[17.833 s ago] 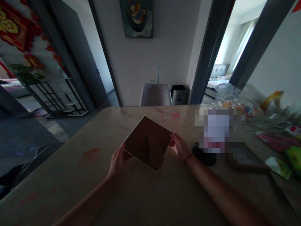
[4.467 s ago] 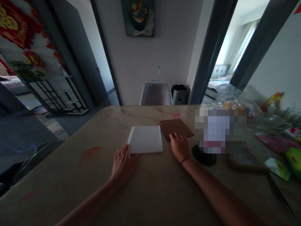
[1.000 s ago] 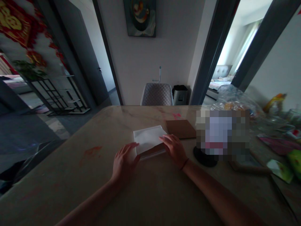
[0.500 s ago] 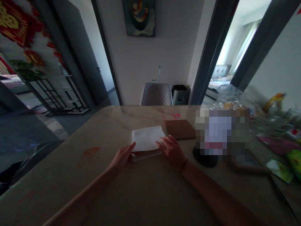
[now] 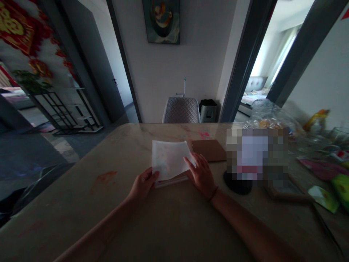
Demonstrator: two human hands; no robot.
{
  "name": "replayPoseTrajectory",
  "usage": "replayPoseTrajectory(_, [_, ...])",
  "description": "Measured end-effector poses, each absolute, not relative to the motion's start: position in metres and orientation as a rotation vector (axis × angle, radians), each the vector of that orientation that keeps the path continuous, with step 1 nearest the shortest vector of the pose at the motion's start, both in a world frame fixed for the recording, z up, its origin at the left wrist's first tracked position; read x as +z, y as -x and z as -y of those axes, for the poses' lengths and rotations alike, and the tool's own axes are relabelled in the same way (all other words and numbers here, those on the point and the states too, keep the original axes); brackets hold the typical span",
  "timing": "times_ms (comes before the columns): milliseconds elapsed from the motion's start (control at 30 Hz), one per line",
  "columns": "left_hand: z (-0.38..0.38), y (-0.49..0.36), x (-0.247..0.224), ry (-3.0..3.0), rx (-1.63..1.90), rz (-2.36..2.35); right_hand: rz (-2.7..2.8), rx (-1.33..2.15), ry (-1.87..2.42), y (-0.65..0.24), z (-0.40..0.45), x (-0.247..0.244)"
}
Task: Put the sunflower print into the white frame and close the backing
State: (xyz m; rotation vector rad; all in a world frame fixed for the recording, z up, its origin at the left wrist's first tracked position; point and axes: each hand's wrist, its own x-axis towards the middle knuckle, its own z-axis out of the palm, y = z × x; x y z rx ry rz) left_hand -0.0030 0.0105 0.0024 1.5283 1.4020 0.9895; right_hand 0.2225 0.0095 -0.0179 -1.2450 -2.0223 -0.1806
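A thin white sheet, slightly see-through and a little bowed, is raised at an angle above the table. My left hand pinches its near left corner, with the thumb on top. At the right edge of the sheet is my right hand, its fingers spread and their tips over the paper; the thumb is partly hidden. Beneath the sheet lies a flat rectangular thing with a pale near edge, mostly covered, so its kind cannot be made out. A brown rectangular board lies just beyond my right hand.
The marbled table has an orange smear at left. A round black base stands at right below a blurred-out patch. Farther right are a clear plastic bag and a green packet. A quilted chair stands across the table.
The sheet has come up and tilted, its far edge higher and its near edge bowed. My left hand has shifted slightly, and my right fingers have spread at the sheet's edge.
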Motion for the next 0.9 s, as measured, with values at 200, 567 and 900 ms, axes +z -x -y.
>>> replayPoseTrajectory(200, [-0.008, 0.003, 0.002, -1.495, 1.118, -1.296, 1.573, 0.238, 1.407, -0.224, -0.022, -0.032])
replayPoseTrajectory(567, [-0.007, 0.003, -0.001, -1.601, 1.175, -1.421, 1.236, 0.854, 1.178, -0.226, -0.029, -0.031])
replayPoseTrajectory(900, [-0.001, 0.005, -0.003, -1.847, 1.388, -1.831, 1.116, 0.857, 1.121, -0.222, -0.026, -0.025])
